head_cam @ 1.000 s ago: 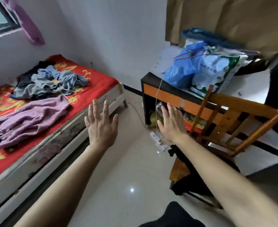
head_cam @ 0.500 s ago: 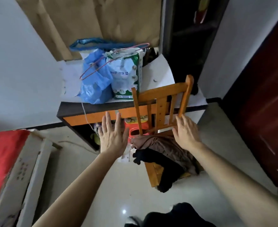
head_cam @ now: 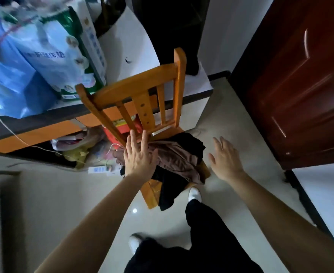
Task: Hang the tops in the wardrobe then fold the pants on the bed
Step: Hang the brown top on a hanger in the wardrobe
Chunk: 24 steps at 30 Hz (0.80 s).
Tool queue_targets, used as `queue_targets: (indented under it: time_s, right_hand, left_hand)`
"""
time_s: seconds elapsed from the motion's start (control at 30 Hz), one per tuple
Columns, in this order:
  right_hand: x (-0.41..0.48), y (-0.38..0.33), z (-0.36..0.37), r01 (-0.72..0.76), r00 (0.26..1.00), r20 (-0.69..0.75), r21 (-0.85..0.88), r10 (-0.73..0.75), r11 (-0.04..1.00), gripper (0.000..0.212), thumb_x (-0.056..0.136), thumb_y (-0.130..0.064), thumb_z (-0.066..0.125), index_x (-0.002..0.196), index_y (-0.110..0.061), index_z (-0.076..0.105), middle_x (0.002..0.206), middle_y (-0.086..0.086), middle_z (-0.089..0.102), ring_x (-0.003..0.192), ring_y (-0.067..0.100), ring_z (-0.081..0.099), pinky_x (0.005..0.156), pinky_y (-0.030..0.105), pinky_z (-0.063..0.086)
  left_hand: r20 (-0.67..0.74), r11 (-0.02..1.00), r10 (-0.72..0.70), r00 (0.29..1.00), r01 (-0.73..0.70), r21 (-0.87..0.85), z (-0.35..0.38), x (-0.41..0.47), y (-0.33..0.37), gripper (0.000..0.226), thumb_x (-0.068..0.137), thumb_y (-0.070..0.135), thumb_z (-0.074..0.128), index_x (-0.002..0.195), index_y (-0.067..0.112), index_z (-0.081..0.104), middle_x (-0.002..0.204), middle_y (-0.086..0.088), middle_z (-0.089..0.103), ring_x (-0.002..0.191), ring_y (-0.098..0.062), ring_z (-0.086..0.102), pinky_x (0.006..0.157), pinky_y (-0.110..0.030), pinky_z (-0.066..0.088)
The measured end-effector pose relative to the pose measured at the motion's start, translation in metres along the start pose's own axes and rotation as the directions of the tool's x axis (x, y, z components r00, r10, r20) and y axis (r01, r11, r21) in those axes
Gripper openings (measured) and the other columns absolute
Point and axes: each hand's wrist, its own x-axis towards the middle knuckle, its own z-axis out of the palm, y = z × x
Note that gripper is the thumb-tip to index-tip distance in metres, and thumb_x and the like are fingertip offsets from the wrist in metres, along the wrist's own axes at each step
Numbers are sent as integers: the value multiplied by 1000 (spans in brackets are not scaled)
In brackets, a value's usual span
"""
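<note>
A brown garment (head_cam: 176, 158) and a black garment (head_cam: 172, 186) lie heaped on the seat of a wooden chair (head_cam: 140, 89). My left hand (head_cam: 138, 156) hovers over the left side of the heap with fingers straight and spread, holding nothing. My right hand (head_cam: 224, 158) is spread open above the floor, just right of the chair and apart from the clothes. The bed and wardrobe are out of view.
A low orange-fronted table (head_cam: 44, 131) stands behind the chair, carrying a blue bag (head_cam: 6, 75) and a printed pack (head_cam: 63, 50). Clutter and a power strip (head_cam: 101, 170) sit under it. A dark red door (head_cam: 300, 85) is at the right. My feet stand on the pale tiled floor (head_cam: 231, 119).
The view swung from the bed to the chair and moved closer. Both hands dropped toward the clothes on the seat, staying open.
</note>
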Motion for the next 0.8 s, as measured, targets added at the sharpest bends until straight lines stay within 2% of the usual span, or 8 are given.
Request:
queue_targets:
  time_s: [0.2,0.33,0.43,0.5,0.53,0.63,0.73,0.8]
  right_hand:
    - [65,38,99,-35,973,232,134,3,990,64,102,-29,46,157,-13,18,158,15,27,141,32,34,108,44,38]
    - [95,43,175,-326,880,446,314,164,892,68,100,-20,50,157,-12,14,154,18,31,137,37,39,109,44,35]
    - [110,42,224,-549,767,577,367,279,751,69,98,-21,52,157,-11,17,153,20,35,139,37,38,113,41,32]
    - [112,41,253,-612,736,596,385,320,691,68,98,-23,51,157,-11,19,153,20,37,139,37,38,113,40,32]
    - [110,41,267,-623,734,587,382,342,682,67,99,-27,51,156,-11,21,153,20,36,138,38,39,113,41,33]
    - [105,45,295,-615,734,553,293,395,733,53,98,-38,54,143,-11,46,141,19,50,127,38,51,102,40,42]
    - [101,46,302,-599,688,643,242,336,763,49,98,-48,52,125,-9,63,126,22,62,115,40,59,90,39,47]
    - [98,41,292,-631,717,595,335,362,699,50,97,-49,51,121,-7,63,123,24,61,112,40,59,89,39,47]
  left_hand:
    - [150,984,-175,973,180,-20,114,50,16,72,99,36,44,157,28,1,164,-8,-11,150,-33,-3,117,-55,17]
    - [255,985,-174,951,165,57,191,69,11,73,98,30,47,157,27,5,164,-6,-13,150,-32,-1,113,-53,24]
    - [347,988,-82,934,31,149,240,80,-2,73,96,19,45,157,26,5,164,-1,-14,150,-30,0,111,-50,28]
    - [392,980,-28,919,-52,193,267,89,-14,73,95,17,46,157,24,8,165,-3,-1,149,-31,7,110,-48,30]
    - [386,973,2,922,-91,212,278,93,-19,72,95,18,48,157,22,12,163,-6,14,146,-33,16,109,-49,32]
    - [309,942,45,950,-144,304,301,103,-30,58,91,22,57,146,16,40,128,-11,58,121,-37,45,94,-50,41]
    - [326,947,-34,945,-74,311,305,107,-33,35,89,26,57,122,18,56,107,-10,66,111,-35,50,91,-44,39]
    - [330,972,-75,941,-4,233,298,101,-32,27,86,27,57,109,15,57,97,-14,66,103,-36,54,84,-42,38]
